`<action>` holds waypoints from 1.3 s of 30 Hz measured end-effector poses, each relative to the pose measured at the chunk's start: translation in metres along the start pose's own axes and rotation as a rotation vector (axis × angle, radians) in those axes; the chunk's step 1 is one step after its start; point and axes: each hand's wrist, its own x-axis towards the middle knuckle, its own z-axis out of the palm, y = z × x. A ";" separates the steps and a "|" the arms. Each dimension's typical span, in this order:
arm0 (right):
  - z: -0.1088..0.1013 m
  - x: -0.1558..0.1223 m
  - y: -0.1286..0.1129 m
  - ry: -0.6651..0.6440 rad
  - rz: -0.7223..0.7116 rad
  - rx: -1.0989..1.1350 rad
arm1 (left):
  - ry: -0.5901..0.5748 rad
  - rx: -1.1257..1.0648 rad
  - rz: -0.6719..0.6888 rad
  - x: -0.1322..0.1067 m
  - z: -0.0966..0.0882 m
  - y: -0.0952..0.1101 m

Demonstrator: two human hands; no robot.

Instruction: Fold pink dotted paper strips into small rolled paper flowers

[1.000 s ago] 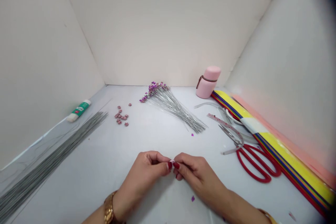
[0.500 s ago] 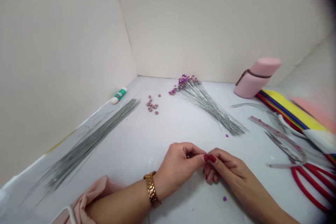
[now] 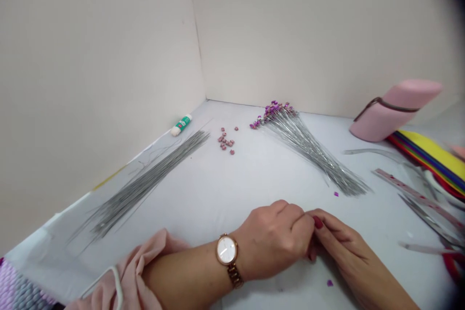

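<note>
My left hand (image 3: 276, 237), with a gold watch on its wrist, lies low on the white table with the fingers curled shut against my right hand (image 3: 339, 247). The right hand's fingertips, with red nails, are pinched together at the same spot. Whatever small piece they hold is hidden between the fingers. A bundle of silver wires tipped with purple beads (image 3: 308, 147) lies beyond the hands. A few loose pink beads (image 3: 225, 140) sit to the left of that bundle.
A long bundle of plain wires (image 3: 145, 181) lies at the left, with a green glue stick (image 3: 181, 125) by the wall. A pink bottle (image 3: 392, 111), coloured paper sheets (image 3: 432, 157), metal strips (image 3: 417, 196) and red scissor handles (image 3: 454, 266) are at the right.
The view has swung to the left, so everything shifted right in the picture. My left hand has rolled over the pinch, now showing its back and the watch face.
</note>
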 end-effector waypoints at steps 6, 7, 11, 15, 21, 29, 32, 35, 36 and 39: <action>-0.002 -0.001 0.003 0.034 -0.037 -0.094 | -0.019 -0.034 -0.005 0.001 -0.002 0.002; -0.002 -0.001 0.004 0.041 -0.043 -0.110 | -0.028 -0.049 -0.008 0.001 -0.002 0.002; -0.003 0.000 0.007 0.052 -0.065 -0.144 | -0.003 -0.364 -0.220 0.002 0.002 0.003; -0.002 -0.003 0.006 0.024 -0.096 -0.092 | -0.011 -1.275 -0.755 0.007 0.010 0.002; 0.000 -0.004 0.000 0.047 -0.060 0.034 | -0.022 -1.712 -0.895 0.013 0.015 0.002; -0.001 -0.001 0.001 0.019 0.014 0.269 | -0.067 -1.692 -0.908 0.016 0.008 0.007; -0.001 -0.001 0.001 0.020 0.011 0.269 | -0.082 -1.661 -0.886 0.018 0.009 0.005; -0.002 -0.002 0.002 0.031 0.001 0.228 | -0.106 -1.600 -0.879 0.018 0.009 0.002; -0.002 -0.003 0.003 0.038 -0.005 0.209 | -0.113 -1.580 -0.885 0.018 0.008 0.002; -0.002 -0.004 0.003 0.057 -0.017 0.176 | -0.131 -1.573 -0.879 0.018 0.006 0.002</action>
